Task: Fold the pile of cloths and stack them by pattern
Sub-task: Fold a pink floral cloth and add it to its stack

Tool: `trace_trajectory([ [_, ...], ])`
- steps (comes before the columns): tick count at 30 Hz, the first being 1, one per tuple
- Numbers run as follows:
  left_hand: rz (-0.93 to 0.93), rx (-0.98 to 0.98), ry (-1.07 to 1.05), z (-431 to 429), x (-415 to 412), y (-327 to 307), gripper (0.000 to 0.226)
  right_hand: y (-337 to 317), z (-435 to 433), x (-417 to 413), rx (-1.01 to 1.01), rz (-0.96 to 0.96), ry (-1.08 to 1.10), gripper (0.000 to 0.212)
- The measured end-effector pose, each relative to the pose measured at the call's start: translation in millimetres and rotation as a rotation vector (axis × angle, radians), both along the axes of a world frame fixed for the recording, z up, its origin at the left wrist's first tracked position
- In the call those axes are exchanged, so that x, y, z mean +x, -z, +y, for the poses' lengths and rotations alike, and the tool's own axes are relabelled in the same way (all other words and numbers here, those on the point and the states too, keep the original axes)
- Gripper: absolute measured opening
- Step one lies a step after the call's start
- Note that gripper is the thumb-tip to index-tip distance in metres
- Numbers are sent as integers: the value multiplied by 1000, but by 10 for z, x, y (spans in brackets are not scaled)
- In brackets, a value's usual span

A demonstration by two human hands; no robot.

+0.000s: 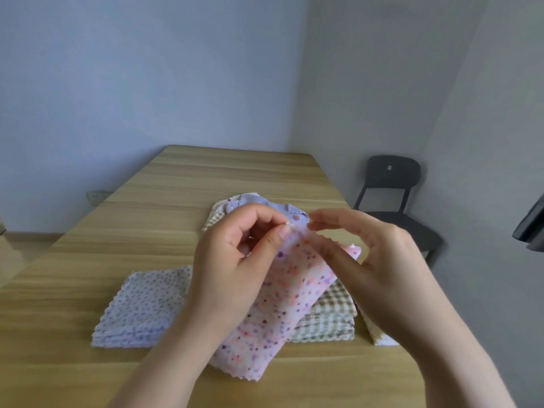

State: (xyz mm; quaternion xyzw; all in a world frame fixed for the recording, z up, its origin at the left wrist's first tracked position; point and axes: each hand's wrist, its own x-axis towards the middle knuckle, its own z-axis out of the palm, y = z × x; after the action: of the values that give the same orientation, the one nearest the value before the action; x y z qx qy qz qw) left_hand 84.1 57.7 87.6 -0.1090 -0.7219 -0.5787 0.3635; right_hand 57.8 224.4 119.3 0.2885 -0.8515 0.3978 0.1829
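A pink floral cloth (276, 316) hangs lifted over the table, its lower end resting near the front edge. My left hand (235, 260) pinches its top edge between thumb and forefinger. My right hand (379, 260) pinches the same edge just to the right. A folded stack of lavender floral cloths (147, 307) lies at the left. Under the pink cloth sits a folded stack of green checked cloths (329, 316). Behind my hands lies the unfolded pile, with a lavender cloth (265, 206) on a checked one (216, 220).
The wooden table (235, 172) stretches away to a grey wall. A cream cloth (376, 334) shows under my right wrist. A black chair (391, 201) stands beside the table at the right. A dark object (532, 228) hangs at the right edge.
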Motion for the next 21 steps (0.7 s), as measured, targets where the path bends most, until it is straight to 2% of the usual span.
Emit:
trace_trajectory([
  [5,-10,61,29,61,-5,-8,3,-2,-94,-22,-53,-1,-37,9],
  [10,-104,160,86,-5,-31,121,27,35,-128,-95,-65,86,-27,6],
  [13,-182,162,125,-89,2,290,17,50,-123,-158,-57,129,-2,7],
  [21,-249,166,186,-141,92,531,15,-13,-96,-217,-51,207,18,7],
])
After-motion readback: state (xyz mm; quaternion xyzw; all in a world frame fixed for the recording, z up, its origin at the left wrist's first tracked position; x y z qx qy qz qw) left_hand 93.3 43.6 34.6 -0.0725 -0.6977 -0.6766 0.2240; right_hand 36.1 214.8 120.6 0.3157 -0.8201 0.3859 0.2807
